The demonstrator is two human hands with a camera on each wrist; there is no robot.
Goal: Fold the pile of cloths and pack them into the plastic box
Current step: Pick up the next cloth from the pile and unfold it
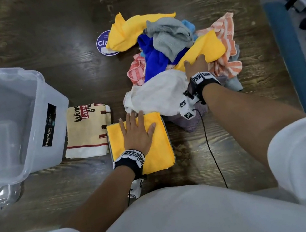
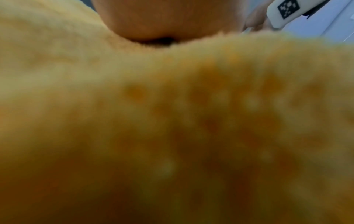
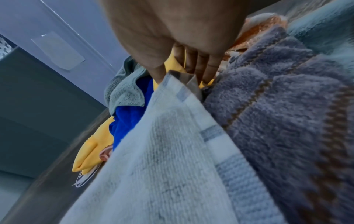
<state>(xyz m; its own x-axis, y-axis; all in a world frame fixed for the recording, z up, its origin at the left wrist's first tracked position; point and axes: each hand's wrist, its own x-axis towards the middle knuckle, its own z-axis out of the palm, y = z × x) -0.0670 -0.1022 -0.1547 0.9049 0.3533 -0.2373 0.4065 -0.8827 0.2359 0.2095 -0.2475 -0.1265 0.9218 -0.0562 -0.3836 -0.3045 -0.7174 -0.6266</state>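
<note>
Left hand (image 1: 137, 133) is lying flat with the fingers spread, pressing down on the folded yellow cloth (image 1: 154, 156), which is sitting on the dark wood surface (image 1: 53, 31) right under the palm. That cloth is looking like a tidy rectangle, layers lined up, with a thin grey edge peeking out on the side toward the right hand. The left wrist view is just showing it as a fuzzy yellow blur, so nothing extra there.

Just left of that hand, a folded cream cloth (image 1: 87, 130) with dark lettering and red stripes is lying flat, touching the yellow one's edge. Further left, the clear plastic box (image 1: 24, 101) is standing open, black label facing the hands.

Right hand (image 1: 195, 66) is reaching ahead into the pile (image 1: 168, 44), well apart from the left hand. It's touching a loose yellow cloth (image 1: 208, 50), but the fingers are going in under a fold, so I can't tell if they're gripping or just resting.

Around that hand, a crumpled white cloth (image 1: 156, 95) is bunching up on its left. A blue cloth (image 1: 150, 55) and a grey cloth (image 1: 172, 33) are heaping beyond it. An orange striped cloth (image 1: 222, 27) is spilling out to its right. A grey-purple towel (image 3: 287, 106) is lying under the wrist.
</note>
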